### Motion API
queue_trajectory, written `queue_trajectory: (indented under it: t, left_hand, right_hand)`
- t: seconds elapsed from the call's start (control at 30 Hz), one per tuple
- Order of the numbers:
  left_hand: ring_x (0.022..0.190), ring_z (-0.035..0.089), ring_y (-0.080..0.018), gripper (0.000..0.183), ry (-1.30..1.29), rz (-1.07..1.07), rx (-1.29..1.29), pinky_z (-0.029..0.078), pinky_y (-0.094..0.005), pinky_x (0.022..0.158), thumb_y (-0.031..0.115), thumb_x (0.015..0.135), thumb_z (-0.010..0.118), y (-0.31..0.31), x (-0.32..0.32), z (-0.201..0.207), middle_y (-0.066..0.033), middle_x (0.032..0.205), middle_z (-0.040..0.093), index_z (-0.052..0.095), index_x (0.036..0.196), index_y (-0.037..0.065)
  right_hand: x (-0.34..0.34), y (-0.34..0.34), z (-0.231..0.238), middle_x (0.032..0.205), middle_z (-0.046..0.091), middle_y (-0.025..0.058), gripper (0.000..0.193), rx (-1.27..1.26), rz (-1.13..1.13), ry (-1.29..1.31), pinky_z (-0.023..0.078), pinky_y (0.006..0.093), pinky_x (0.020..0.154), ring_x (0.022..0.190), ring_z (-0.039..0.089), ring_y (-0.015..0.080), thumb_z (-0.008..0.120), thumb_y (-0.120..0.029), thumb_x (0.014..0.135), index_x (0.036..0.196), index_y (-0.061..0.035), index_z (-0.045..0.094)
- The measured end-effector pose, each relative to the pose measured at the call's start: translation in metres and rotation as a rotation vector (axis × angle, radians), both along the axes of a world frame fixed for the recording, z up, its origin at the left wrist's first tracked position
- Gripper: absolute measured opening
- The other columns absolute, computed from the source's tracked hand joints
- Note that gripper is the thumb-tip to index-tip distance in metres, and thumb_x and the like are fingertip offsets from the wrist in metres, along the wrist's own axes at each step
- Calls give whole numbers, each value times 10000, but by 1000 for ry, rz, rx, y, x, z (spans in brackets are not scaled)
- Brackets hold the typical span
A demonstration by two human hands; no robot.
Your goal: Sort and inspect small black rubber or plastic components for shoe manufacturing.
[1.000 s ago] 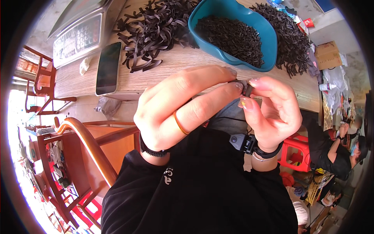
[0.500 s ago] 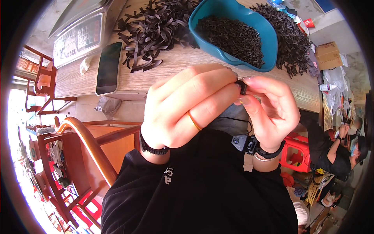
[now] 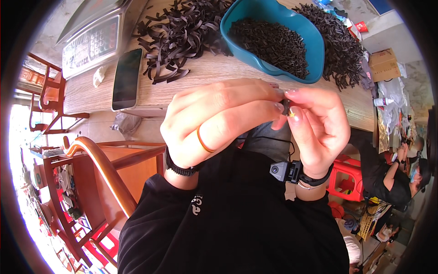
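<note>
A small black piece (image 3: 286,108), perhaps a short folded strip, is pinched between the fingertips of both hands in front of the table edge. My left hand (image 3: 205,119), with a gold-coloured ring, grips its left side, fingers stretched toward the right. My right hand (image 3: 321,125) holds it between thumb and forefinger. Fingers hide most of the piece. Beyond my hands, a teal plastic basin (image 3: 255,63) holds many short dark pieces (image 3: 273,41). A heap of long flat dark strips (image 3: 182,34) lies to its left, and another dark heap (image 3: 335,48) to its right.
A phone (image 3: 127,80), a crumpled white scrap (image 3: 98,76) and a scale with a keypad (image 3: 93,45) are on the table's left. A wooden chair (image 3: 98,162) stands left of me, a red stool (image 3: 345,178) at right. Further right sits another person (image 3: 394,182).
My left hand has shifted slightly left and lower, its fingers flatter. The right thumb has moved a little; the black piece stays between the fingertips, now more covered.
</note>
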State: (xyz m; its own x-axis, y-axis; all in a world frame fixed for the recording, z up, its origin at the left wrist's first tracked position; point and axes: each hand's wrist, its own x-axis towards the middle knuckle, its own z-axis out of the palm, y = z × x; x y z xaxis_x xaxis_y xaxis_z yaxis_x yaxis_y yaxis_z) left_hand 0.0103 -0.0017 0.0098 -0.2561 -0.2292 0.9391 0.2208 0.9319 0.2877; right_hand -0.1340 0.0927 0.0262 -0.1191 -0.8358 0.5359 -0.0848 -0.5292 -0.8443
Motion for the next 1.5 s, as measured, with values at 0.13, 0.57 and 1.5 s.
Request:
queue_trajectory:
  t: [0.13,0.57,1.5]
  left_hand:
    - [716,655,-280,221,-26,-144,17,533,-330,636,-37,631,688,-4,-1,2,-187,806,651,601,834,-32]
    - [745,664,-216,367,-211,98,123,523,-284,649,-4,577,783,6,-2,0,-100,824,672,597,893,-3]
    - [851,657,-272,450,-147,-60,186,547,-309,726,-80,628,746,3,-4,-6,-204,919,637,471,981,-31]
  right_hand:
    - [-1,-1,-2,978,542,111,263,-12,-3,-10,489,233,718,793,581,122,577,125,772,1007,58,479]
    - [-13,-3,-4,902,494,44,297,-41,-259,232,374,190,581,670,500,62,585,139,666,913,2,493]
    - [-11,-11,2,833,606,25,117,442,164,-301,429,190,705,781,547,54,619,-64,844,911,30,598]
